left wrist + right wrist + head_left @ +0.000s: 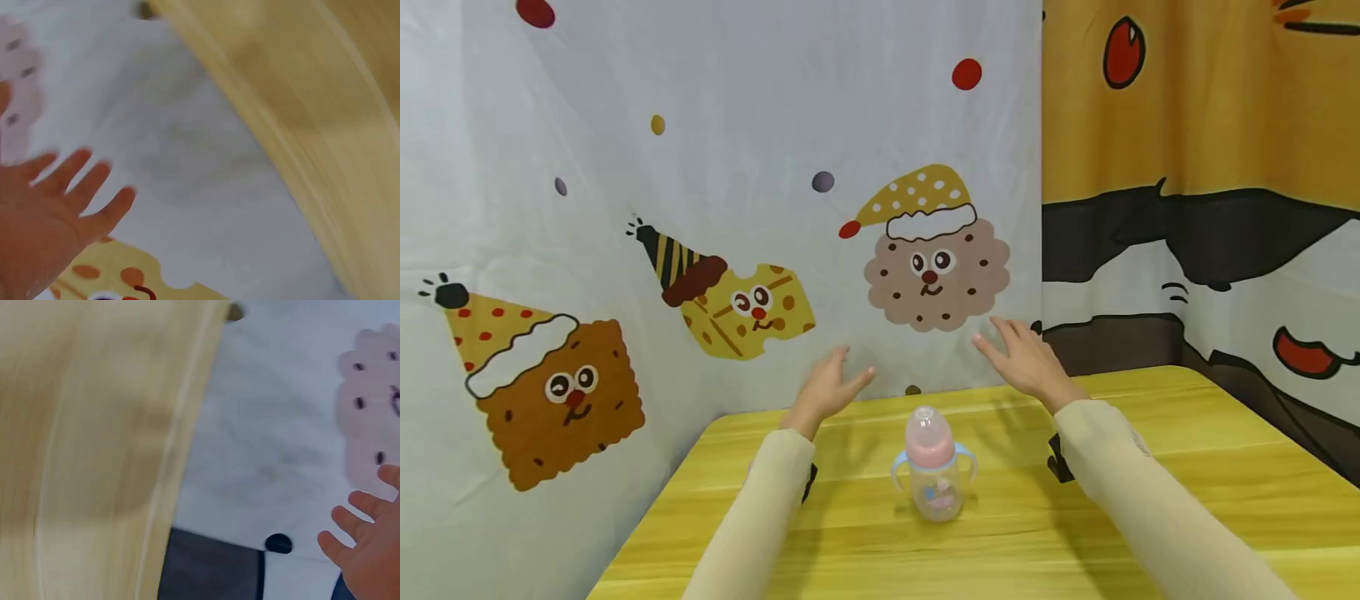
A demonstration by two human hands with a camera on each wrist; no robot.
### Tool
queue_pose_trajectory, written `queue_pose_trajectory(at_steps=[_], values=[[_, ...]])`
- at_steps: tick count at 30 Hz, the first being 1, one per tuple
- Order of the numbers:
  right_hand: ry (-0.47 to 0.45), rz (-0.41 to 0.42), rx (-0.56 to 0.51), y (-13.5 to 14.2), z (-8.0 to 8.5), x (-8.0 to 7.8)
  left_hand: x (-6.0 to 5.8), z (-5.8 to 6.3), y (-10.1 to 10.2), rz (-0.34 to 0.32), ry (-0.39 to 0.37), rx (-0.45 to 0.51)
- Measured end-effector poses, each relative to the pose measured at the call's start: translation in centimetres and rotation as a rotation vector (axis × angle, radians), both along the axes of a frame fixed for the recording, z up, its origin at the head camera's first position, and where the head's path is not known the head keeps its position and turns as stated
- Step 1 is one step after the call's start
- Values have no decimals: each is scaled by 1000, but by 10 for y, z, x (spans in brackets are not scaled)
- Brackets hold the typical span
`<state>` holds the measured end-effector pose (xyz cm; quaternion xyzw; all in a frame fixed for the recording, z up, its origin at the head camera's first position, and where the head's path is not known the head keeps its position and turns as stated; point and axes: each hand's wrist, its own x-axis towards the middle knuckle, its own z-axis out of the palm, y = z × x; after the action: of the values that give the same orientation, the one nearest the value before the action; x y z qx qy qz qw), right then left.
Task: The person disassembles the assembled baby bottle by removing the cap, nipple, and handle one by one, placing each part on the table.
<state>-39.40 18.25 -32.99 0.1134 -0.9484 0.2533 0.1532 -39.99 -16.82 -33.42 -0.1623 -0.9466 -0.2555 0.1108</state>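
A clear baby bottle (936, 483) with a pink collar, a see-through cap and two light blue side handles stands upright on the yellow wood-grain table (865, 542). My left hand (826, 387) is raised over the table's far left part, behind and left of the bottle, touching nothing. In the left wrist view the fingers (84, 181) of that hand are spread. On the other side, my right hand (1026, 358) hovers behind and right of the bottle. Its fingers (356, 522) are apart and hold nothing in the right wrist view. Neither wrist view shows the bottle.
Behind the table hangs a white cloth (745, 100) printed with cartoon biscuits and cheese. An orange, black and white cartoon curtain (1195, 133) borders the right side. The table's back edge meets the white cloth.
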Motion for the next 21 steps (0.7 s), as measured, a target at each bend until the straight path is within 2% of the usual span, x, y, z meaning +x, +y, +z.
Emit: queue_pose_trajectory(at_steps=[6,8,11,15,18,21], values=[[-9,70,-229,0,14,30,35,11,11,-185,-10,282],[25,102,-281,-3,21,43,49,11,16,-227,-18,325],[85,141,-328,-7,30,61,66,7,25,-283,-51,359],[121,172,-338,-14,38,80,83,2,33,-312,-86,353],[132,190,-325,-17,42,89,92,2,33,-321,-102,332],[140,213,-301,-18,47,93,95,2,31,-332,-125,301]])
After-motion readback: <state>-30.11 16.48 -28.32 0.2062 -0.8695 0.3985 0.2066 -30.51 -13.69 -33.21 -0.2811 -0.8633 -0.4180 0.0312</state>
